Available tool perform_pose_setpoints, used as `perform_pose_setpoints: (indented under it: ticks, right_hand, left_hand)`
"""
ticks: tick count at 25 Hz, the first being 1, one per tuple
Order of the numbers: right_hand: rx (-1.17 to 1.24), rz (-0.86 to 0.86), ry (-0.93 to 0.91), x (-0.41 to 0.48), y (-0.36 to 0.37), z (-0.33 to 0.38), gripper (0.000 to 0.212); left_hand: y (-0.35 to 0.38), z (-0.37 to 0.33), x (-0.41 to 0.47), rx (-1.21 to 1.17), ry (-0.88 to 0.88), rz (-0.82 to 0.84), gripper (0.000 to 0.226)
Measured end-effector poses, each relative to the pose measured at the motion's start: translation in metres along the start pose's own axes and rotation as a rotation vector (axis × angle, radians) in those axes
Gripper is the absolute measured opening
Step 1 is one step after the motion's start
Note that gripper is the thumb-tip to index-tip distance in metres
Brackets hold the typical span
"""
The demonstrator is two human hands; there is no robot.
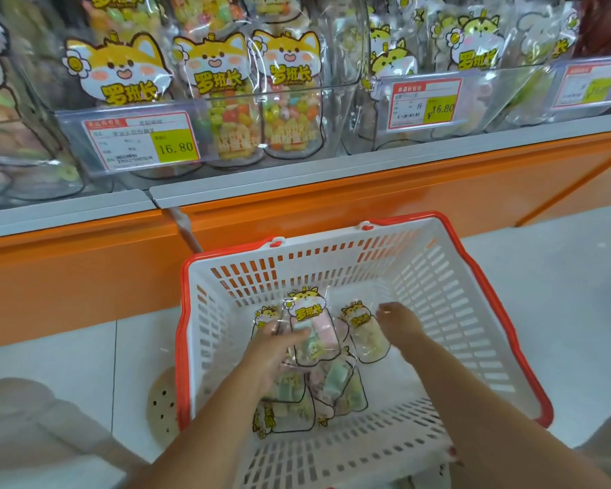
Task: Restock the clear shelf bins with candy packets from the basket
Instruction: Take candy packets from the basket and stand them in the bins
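Note:
A white basket with a red rim (473,277) stands on the floor below the shelf. Several clear candy packets with yellow cat labels lie in it. My left hand (276,347) grips an upright packet of pastel candy (313,333) near the basket's middle. Just right of it, my right hand (397,322) hovers with fingers spread beside another packet (365,333), touching nothing that I can make out. More packets (328,386) lie flat under my left forearm. Above, clear shelf bins (290,100) hold rows of similar packets.
An orange shelf base (85,277) with a grey ledge (332,174) runs behind the basket. Price tags reading 16.80 (142,141) hang on the bin fronts. A tan perforated shoe (163,404) sits left of the basket on the white tiled floor (561,259).

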State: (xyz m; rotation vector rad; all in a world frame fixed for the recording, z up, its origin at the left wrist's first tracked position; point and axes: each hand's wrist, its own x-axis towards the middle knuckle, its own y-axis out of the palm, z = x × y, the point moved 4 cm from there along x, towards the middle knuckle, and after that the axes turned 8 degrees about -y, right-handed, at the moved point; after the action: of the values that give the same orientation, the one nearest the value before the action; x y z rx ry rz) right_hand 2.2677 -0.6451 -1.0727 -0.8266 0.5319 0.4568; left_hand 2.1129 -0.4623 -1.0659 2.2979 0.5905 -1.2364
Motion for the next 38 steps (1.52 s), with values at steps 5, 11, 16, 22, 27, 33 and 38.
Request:
perform_pose_setpoints:
  ticks: [5, 11, 16, 22, 27, 33, 38]
  right_hand:
    - [-0.367, 0.082, 0.121, 0.031, 0.022, -0.046, 0.078]
    - [-0.266, 0.069, 0.088, 0.023, 0.041, -0.036, 0.03]
    - [0.479, -0.092, -0.018, -0.004, -0.004, 0.009, 0.014]
    - [0.963, 0.293, -0.06, -0.069, -0.023, 0.032, 0.024]
    - [1.039, 0.306, -0.131, -0.105, -0.04, 0.052, 0.012]
    - [0.906, 0.28, -0.306, -0.137, -0.024, 0.083, 0.042]
    - [0.845, 0.324, -0.395, -0.158, -0.063, 0.113, 0.027]
  left_hand:
    - [-0.01, 0.008, 0.011, -0.016, 0.012, -0.065, 0.093]
    - [-0.013, 0.014, 0.015, -0.003, 0.019, -0.107, 0.087]
    - [-0.009, 0.005, 0.007, -0.014, 0.051, -0.119, 0.073]
    - [0.006, -0.012, -0.015, -0.003, 0.11, -0.089, 0.065]
    - [0.011, -0.029, -0.045, 0.019, 0.219, -0.076, 0.09]
    - [0.029, -0.048, -0.091, -0.023, 0.24, 0.0, 0.096]
    - [0.053, -0.085, -0.148, 0.048, 0.319, 0.009, 0.064]
